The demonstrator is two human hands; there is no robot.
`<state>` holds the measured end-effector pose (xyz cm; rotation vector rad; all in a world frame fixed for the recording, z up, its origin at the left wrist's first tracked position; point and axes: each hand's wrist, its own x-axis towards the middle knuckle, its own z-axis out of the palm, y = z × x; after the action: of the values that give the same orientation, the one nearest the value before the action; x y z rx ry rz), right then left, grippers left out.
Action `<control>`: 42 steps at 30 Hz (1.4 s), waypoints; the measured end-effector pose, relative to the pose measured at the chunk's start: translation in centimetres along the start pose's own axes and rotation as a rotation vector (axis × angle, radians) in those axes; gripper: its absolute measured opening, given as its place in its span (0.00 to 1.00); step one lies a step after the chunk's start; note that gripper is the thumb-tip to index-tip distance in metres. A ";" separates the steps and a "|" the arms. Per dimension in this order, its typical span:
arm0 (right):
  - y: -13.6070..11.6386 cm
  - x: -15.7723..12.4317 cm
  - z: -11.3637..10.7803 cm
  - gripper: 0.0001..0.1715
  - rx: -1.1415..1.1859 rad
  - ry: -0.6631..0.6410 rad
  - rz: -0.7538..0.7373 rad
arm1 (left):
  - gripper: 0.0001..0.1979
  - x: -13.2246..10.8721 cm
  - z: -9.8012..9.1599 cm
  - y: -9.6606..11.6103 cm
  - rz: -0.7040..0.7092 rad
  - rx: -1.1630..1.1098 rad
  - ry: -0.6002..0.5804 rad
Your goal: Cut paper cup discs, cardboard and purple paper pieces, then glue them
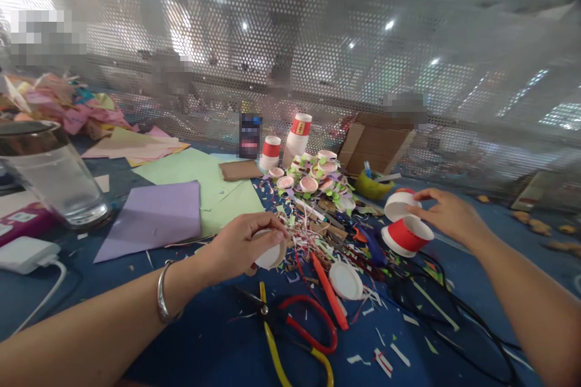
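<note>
My left hand (242,247) is closed round a small white paper cup (271,252), held just above the blue tabletop (181,338) near the middle. My right hand (447,215) reaches to the right of the paper scraps and grips red-and-white paper cups (405,233), two of them nested or touching, lifted off the table. A white cup bottom (345,280) lies flat between my hands, beside a red strip (330,299).
Scissors with red and yellow handles (295,332) lie near the front edge. Cut paper scraps and decorated cup discs (313,181) are piled in the middle. Purple and green paper sheets (181,205), a glass jar (54,175), a charger (25,254), black cables (445,308) and cardboard (376,142) surround them.
</note>
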<state>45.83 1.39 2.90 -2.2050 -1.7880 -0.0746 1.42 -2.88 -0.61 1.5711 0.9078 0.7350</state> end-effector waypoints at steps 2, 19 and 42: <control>0.0 -0.5 0.1 0.16 0.039 0.000 -0.035 | 0.15 0.0 0.1 0.0 0.002 0.022 0.003; 2.6 -4.3 3.1 0.23 0.094 0.202 -0.253 | 0.15 -0.4 0.1 0.5 0.029 0.105 0.012; 3.7 -6.0 1.6 0.16 0.188 0.099 -0.212 | 0.13 -0.6 0.2 0.6 0.109 0.223 -0.006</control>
<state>47.87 -4.56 -0.68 -1.8474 -1.8842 -0.0583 1.39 -3.60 -0.01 1.8294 0.9304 0.7241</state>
